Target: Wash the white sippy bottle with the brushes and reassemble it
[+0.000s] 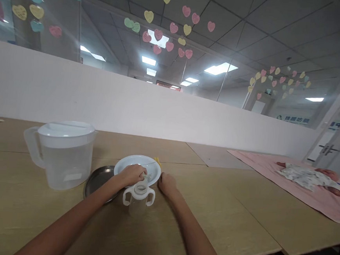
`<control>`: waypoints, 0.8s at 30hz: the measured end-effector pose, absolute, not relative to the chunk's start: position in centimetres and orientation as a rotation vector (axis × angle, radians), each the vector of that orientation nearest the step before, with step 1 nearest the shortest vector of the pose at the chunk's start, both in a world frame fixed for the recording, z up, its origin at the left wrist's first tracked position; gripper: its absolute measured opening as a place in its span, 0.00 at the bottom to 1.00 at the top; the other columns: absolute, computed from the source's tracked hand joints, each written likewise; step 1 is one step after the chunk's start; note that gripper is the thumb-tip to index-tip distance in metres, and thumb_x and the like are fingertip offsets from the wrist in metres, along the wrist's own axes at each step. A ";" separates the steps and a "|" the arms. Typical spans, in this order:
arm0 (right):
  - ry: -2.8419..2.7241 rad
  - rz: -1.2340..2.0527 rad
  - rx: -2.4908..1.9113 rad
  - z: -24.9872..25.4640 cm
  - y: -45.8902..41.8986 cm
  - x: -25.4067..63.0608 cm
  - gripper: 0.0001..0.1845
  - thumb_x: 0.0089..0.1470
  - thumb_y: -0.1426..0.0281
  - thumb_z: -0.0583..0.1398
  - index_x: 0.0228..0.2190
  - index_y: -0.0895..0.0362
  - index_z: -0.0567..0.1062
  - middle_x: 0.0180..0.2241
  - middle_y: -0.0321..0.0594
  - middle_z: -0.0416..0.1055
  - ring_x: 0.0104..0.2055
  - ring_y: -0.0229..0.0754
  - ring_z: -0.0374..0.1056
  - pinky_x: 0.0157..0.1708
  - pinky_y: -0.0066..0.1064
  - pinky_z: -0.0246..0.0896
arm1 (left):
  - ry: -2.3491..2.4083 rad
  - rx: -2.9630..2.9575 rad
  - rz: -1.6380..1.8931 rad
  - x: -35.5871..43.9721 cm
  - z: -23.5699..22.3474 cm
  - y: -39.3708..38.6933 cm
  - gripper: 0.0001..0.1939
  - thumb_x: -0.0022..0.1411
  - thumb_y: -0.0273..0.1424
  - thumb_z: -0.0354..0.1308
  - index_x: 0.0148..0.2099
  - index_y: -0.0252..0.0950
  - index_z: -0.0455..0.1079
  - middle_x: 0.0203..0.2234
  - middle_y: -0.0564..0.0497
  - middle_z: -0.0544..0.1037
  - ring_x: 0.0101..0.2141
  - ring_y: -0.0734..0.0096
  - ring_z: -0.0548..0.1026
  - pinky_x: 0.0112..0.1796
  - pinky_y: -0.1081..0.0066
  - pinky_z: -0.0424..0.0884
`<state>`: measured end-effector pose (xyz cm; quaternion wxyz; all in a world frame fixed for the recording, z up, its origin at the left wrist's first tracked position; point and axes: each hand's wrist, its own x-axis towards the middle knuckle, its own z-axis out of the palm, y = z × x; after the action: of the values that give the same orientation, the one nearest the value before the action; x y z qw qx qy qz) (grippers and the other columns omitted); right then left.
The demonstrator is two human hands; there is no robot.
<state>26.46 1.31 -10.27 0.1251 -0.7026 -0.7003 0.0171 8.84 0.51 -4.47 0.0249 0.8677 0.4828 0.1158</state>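
A small clear piece (146, 176) is held between the fingers of the left hand (132, 175), which is poised over the white bowl (138, 158). The right hand (168, 184) is curled and placed just beside the bowl's right rim; whether anything is gripped in it cannot be told. The hands are held apart. A two-handled bottle (139, 196) is stood upright, its mouth uncovered, between the bowl and the near edge of the surface (227, 222). A metal plate (97, 180) is set left of the bowl, and a lidded pitcher (67, 160) is placed farther toward the left end. A pink cloth (267, 176) is spread toward the far right corner, where a small clothed figure (298, 175) is laid
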 end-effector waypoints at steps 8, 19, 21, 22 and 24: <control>-2.002 0.092 -2.075 -10.4 1.5 26.9 0.12 0.52 0.76 0.52 0.38 0.63 0.71 0.39 0.54 0.71 0.41 0.49 0.68 0.33 0.31 0.57 | 1.597 2.690 0.267 8.5 -5.5 1.3 0.08 0.49 0.29 0.53 0.32 0.37 0.72 0.34 0.42 0.75 0.36 0.57 0.72 0.33 0.66 0.64; -1.713 0.070 -2.128 -8.8 1.8 29.9 0.13 0.55 0.75 0.47 0.37 0.64 0.68 0.34 0.52 0.72 0.36 0.46 0.69 0.25 0.29 0.51 | 1.722 2.691 0.591 6.0 -2.3 1.3 0.11 0.60 0.30 0.44 0.33 0.34 0.66 0.32 0.43 0.73 0.35 0.62 0.70 0.38 0.66 0.62; -1.633 0.011 -2.144 -8.1 1.6 30.2 0.15 0.57 0.74 0.44 0.39 0.65 0.67 0.34 0.54 0.72 0.35 0.47 0.69 0.24 0.29 0.49 | 1.752 2.638 0.700 5.7 -1.9 1.3 0.12 0.61 0.31 0.42 0.33 0.33 0.65 0.32 0.41 0.73 0.36 0.61 0.70 0.38 0.65 0.62; -1.595 -0.030 -2.133 -7.8 1.4 30.1 0.15 0.58 0.74 0.43 0.39 0.65 0.66 0.33 0.53 0.72 0.34 0.47 0.69 0.24 0.29 0.48 | 1.757 2.607 0.755 5.6 -1.9 1.3 0.13 0.61 0.31 0.41 0.33 0.33 0.65 0.33 0.41 0.73 0.36 0.61 0.70 0.37 0.65 0.62; -1.549 -0.130 -2.058 -7.4 0.8 29.5 0.15 0.59 0.71 0.42 0.39 0.62 0.66 0.30 0.49 0.72 0.31 0.45 0.69 0.23 0.29 0.46 | 1.738 2.542 0.863 5.5 -2.0 1.4 0.13 0.61 0.31 0.41 0.34 0.34 0.65 0.34 0.41 0.74 0.36 0.61 0.71 0.37 0.66 0.63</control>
<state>29.47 0.84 -7.43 0.2776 -0.7666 -0.5770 -0.0486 5.47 1.36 -1.97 -0.0281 0.7946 0.5431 0.2697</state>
